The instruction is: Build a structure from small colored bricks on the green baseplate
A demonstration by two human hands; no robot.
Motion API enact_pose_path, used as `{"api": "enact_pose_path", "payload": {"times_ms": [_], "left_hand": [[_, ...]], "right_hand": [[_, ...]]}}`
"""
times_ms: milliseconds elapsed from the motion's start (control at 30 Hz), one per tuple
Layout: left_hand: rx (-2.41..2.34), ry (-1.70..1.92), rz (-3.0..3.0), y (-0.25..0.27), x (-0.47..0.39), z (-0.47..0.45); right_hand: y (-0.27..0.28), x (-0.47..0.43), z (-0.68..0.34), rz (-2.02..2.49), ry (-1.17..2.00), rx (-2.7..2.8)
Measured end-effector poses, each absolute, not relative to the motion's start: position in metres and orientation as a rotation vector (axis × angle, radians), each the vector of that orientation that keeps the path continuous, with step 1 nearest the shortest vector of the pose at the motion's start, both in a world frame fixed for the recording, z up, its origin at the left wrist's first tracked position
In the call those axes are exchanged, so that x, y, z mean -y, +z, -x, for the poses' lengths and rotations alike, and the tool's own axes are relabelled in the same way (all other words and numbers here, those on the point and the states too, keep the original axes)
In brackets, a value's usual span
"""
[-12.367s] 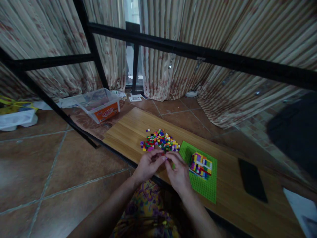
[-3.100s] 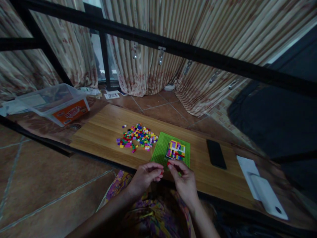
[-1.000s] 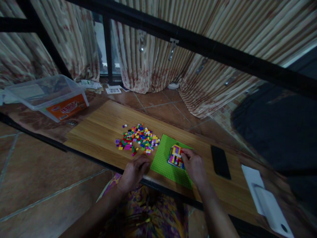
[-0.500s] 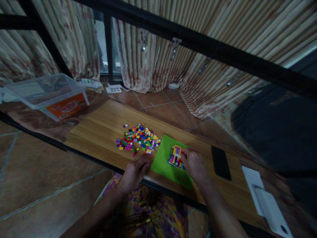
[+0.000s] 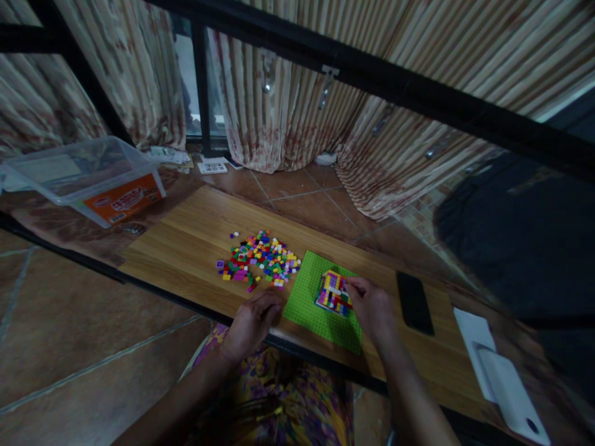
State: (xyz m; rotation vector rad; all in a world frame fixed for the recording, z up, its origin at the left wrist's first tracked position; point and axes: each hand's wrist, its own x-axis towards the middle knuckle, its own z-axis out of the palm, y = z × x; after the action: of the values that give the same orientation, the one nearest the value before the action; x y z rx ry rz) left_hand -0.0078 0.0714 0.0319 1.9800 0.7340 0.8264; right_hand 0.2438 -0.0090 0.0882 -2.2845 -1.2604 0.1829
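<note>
On the green baseplate (image 5: 312, 313) stands a low block of many-coloured toy bricks (image 5: 332, 292). My right hand (image 5: 372, 306) is at the block's right side, thumb and fingertips pinched together at its edge. Whatever lies between those fingertips is too small or hidden to make out. My left hand (image 5: 255, 319) rests near the table's front edge, left of the baseplate, its fingers curled in. Any thing inside it is hidden. Just beyond the left hand spreads a pile of loose small bricks (image 5: 264, 255) in many colours.
The wooden board (image 5: 186, 235) carries all of this. A black phone (image 5: 415, 303) lies right of the baseplate, with a white object (image 5: 504, 384) past the board's right end. A clear plastic tub (image 5: 114, 173) with an orange label stands at the left. Curtains (image 5: 288, 111) hang behind.
My right hand has shifted slightly to the right along the brick block, showing more of its right side. My left hand has hardly moved.
</note>
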Motion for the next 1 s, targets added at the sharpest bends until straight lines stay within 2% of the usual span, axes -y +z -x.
{"api": "enact_pose_path", "payload": {"times_ms": [433, 1000], "left_hand": [[-0.756, 0.845, -2.028, 0.030, -0.073, 0.007], [-0.764, 0.866, -1.999, 0.024, -0.077, 0.009]], "right_hand": [[0.069, 0.000, -0.257, 2.099, 0.476, 0.910], [0.076, 0.000, -0.255, 2.106, 0.426, 0.868]]}}
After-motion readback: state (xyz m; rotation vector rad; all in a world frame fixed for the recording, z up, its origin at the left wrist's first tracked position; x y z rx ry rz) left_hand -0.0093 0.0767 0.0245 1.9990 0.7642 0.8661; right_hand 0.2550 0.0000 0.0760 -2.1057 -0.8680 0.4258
